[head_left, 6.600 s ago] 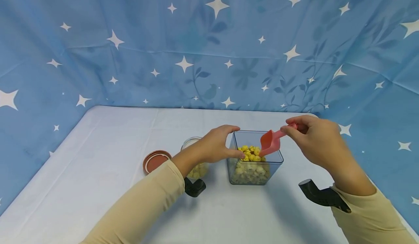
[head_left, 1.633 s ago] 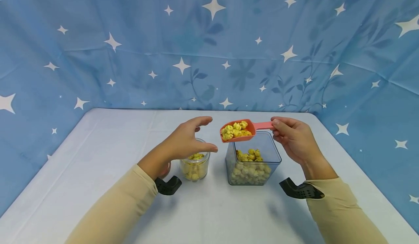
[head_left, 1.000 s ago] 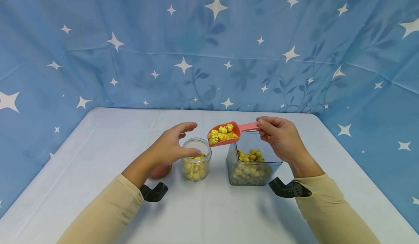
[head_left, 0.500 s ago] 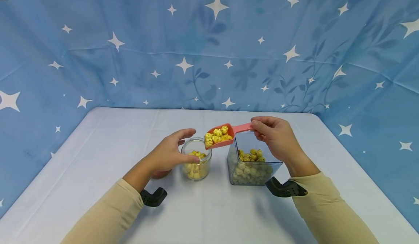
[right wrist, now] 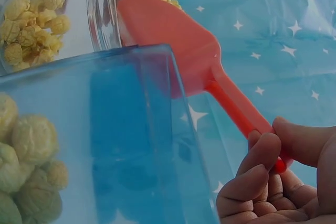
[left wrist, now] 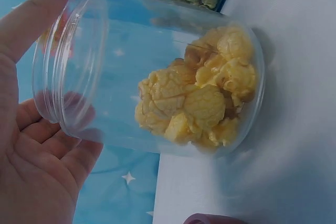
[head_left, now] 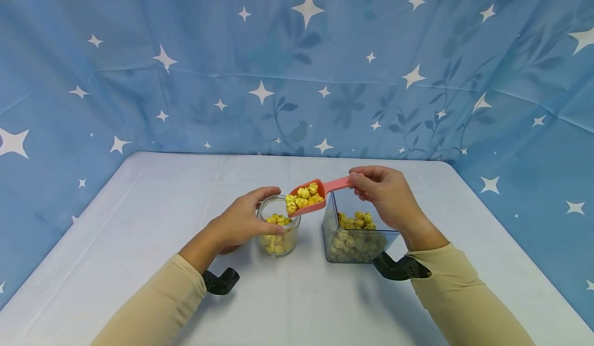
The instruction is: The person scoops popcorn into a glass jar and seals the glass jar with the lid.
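A clear round jar (head_left: 277,240) partly filled with yellow popcorn stands on the table. My left hand (head_left: 246,217) is round its neck, thumb at the near side and fingers at the far side, as the left wrist view also shows. Between thumb and fingers of my right hand (head_left: 382,191) is the end of a pink scoop's (head_left: 308,201) handle. The scoop carries several popcorn pieces (head_left: 303,196), and its lip tilts down over the jar's right rim. In the right wrist view the scoop (right wrist: 173,40) shows from below.
Right of the jar stands a clear square container (head_left: 355,250) with popcorn (head_left: 356,220) inside, under my right hand. A reddish-brown lid (head_left: 228,249) lies mostly hidden behind my left wrist. A blue starred curtain (head_left: 297,67) hangs behind the white table (head_left: 301,305).
The scoop has gone from inside the square container, loaded with popcorn, leftward to the jar, and now tilts lower. My left hand has left the container's rim and come round the jar.
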{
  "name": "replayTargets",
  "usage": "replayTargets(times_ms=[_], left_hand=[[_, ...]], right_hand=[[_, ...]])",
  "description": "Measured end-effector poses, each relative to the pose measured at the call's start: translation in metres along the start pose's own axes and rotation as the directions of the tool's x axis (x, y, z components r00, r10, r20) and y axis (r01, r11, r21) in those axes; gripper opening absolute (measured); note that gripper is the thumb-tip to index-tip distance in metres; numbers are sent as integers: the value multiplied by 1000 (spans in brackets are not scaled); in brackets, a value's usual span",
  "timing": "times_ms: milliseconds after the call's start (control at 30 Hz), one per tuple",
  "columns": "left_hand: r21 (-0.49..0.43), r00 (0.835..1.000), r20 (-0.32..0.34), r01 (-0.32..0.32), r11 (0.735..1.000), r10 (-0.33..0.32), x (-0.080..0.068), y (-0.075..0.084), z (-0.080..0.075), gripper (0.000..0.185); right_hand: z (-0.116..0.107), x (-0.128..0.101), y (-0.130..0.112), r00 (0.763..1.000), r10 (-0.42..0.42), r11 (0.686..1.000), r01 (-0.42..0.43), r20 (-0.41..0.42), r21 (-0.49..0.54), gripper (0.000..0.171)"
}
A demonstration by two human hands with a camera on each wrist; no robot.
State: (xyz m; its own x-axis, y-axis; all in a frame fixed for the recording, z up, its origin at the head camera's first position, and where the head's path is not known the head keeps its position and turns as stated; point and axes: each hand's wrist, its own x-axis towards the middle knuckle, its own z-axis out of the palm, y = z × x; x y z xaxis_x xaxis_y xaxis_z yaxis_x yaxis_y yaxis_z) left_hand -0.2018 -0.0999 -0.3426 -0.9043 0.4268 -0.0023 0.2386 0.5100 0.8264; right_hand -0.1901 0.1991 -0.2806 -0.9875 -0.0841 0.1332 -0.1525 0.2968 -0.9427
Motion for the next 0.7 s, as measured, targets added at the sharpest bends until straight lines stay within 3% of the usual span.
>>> replayTargets(times_ms=[333,700], left_hand=[[-26,1000,8,27,999,-27,0,1,0,91],[-15,1000,0,-17,1000,17,1,-2,-1,89]], right_hand=[[2,-1,-1,1000,5,998,-5,0,-67,40],[3,0,-1,1000,-6,997,6,5,-79,40]])
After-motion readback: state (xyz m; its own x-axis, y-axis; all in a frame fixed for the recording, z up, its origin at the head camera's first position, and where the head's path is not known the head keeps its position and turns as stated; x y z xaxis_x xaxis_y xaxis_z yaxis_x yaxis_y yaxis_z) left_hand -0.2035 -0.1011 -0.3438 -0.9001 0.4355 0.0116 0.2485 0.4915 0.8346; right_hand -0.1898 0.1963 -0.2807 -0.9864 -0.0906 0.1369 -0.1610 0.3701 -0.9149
